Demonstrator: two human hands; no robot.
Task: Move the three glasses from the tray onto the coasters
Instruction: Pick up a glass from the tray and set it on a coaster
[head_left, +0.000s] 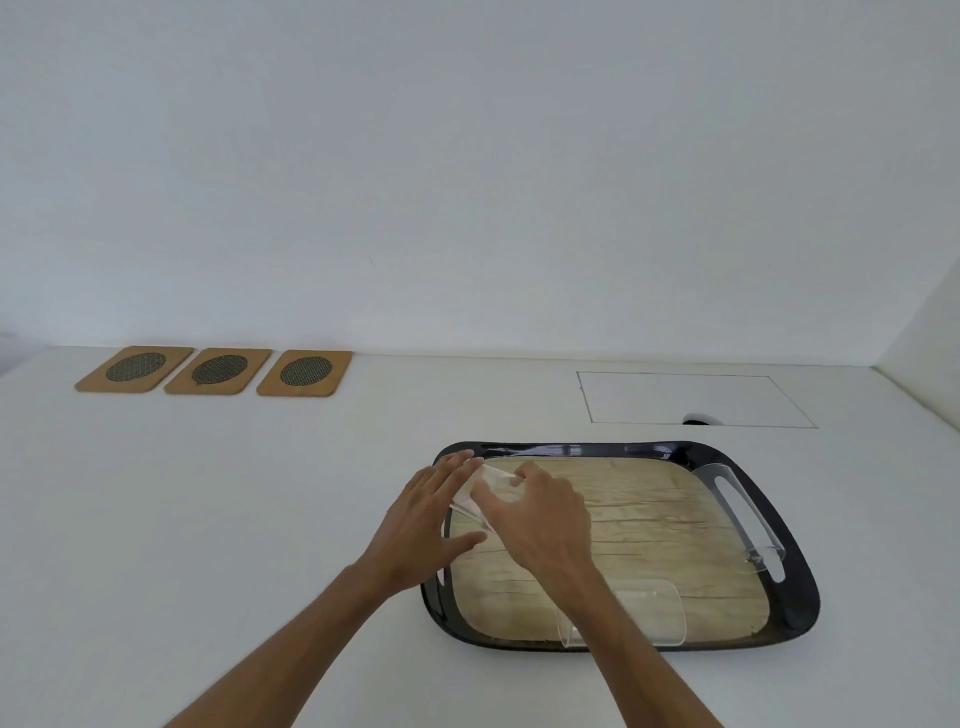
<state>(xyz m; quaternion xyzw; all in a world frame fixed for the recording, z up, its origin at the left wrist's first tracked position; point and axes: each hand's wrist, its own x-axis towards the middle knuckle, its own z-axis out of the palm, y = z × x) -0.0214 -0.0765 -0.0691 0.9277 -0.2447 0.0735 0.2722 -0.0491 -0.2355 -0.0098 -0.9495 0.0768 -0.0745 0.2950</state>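
Clear tilted drinking glass (480, 499) is clasped between left hand (426, 525) and right hand (540, 519); it should be righted before lifting.

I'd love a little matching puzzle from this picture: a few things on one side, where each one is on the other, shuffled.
Things:
1. Coasters
2. Glass between both hands
3. Glass lying on its side
4. Glass along the handle slot

Places:
A. Tray's right edge
B. Far left of the table, in a row by the wall
C. Tray's near edge, partly under the right forearm
D. Tray's far left corner

Pairs: 1-B, 2-D, 3-C, 4-A
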